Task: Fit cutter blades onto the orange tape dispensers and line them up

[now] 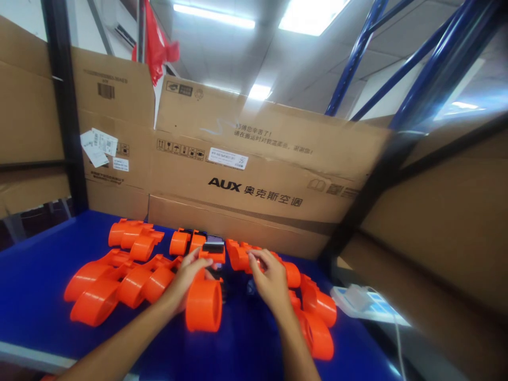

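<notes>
My left hand (189, 275) grips an orange plastic ring-shaped part (203, 307), its wide loop hanging down below the fingers. A flat black strip (213, 247) lies across the top of this part. To its right, my right hand (272, 278) is raised with thumb and forefinger drawn together. Whatever is in that pinch, if anything, is too small to make out. Just behind its fingertips sit more orange ring parts (240, 256). Dark pieces are partly visible behind and under my left hand.
Many like orange parts (95, 301) lie on the blue tabletop (32, 259) at left, with others (319, 333) at right. A cardboard sheet (182, 180) walls off the back. Dark posts (65, 106) flank it. A white power strip (369, 304) with a cable is at right.
</notes>
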### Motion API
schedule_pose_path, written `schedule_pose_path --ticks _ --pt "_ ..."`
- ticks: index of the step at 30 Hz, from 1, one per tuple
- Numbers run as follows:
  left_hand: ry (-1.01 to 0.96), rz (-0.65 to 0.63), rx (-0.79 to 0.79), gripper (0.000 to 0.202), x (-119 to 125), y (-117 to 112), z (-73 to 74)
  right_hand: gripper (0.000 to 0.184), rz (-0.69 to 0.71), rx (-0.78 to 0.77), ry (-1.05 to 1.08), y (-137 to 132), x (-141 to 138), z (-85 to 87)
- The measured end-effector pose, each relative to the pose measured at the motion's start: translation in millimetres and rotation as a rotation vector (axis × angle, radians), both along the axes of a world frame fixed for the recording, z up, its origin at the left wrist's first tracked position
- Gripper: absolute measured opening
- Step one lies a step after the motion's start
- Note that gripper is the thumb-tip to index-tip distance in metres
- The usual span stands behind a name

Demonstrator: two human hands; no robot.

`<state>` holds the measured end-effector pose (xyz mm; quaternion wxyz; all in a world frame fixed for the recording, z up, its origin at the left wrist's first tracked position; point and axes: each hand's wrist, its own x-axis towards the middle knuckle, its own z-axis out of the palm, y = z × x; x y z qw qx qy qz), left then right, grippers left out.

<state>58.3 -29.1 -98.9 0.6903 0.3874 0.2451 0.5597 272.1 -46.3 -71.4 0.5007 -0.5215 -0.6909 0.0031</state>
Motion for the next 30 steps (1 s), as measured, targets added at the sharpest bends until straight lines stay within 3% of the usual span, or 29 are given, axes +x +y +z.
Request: schedule_pose_path --ticks 4,8,18,26,30 --pt "0.027 0.006 0.0 0.032 0.7 0.2 0.1 0.016 -0.025 -0.233 -0.345 4.4 15.8 -11.5" --pt "0.061 -0.008 0.002 0.035 0.4 1.7 -0.4 0.012 0.005 -0.346 -0.467 4.5 13.7 -20.2" --pt "0.099 -0.008 0.014 0.041 -1.0 5.8 -4.3 0.002 -0.066 -0.394 -0.541 11.3 -2.5 -28.3" --pt "0.126 -0.016 0.002 0.041 -1.8 4.5 -4.1 0.017 -0.03 -0.427 -0.508 10.4 -2.6 -30.4" --pt "0.142 -0.021 0.009 0.042 -1.9 2.9 -2.5 0.015 0.019 -0.456 -0.478 11.7 -0.4 -32.6"
